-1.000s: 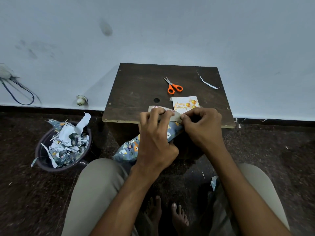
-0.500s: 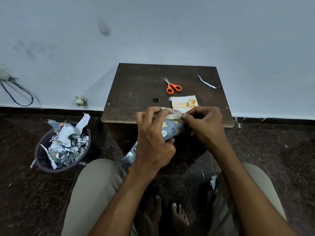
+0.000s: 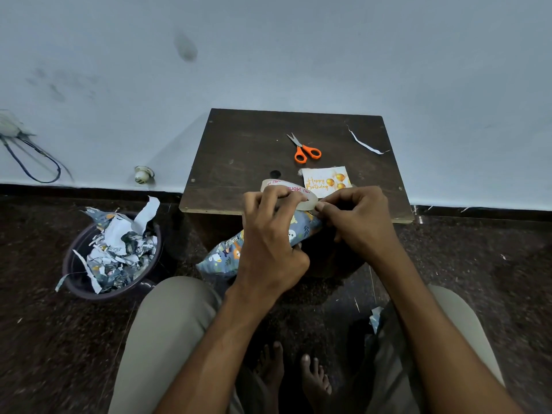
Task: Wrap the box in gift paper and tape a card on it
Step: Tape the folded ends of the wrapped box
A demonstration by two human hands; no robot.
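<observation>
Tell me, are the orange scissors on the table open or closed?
Closed. The scissors lie flat on the table, blades together in one point, the two orange handle loops side by side.

You have one view only, from the camera on your head, looking forward and steeply down. It sits close above your forearms, which rise from 6 o'clock toward the centre. The counter (image 3: 239, 162) lies just past centre toward 12 o'clock, with the wall (image 3: 268, 55) behind it. Your knees and bare feet fill the bottom edge, and the floor (image 3: 44, 339) spreads toward 8 and 4 o'clock.
</observation>
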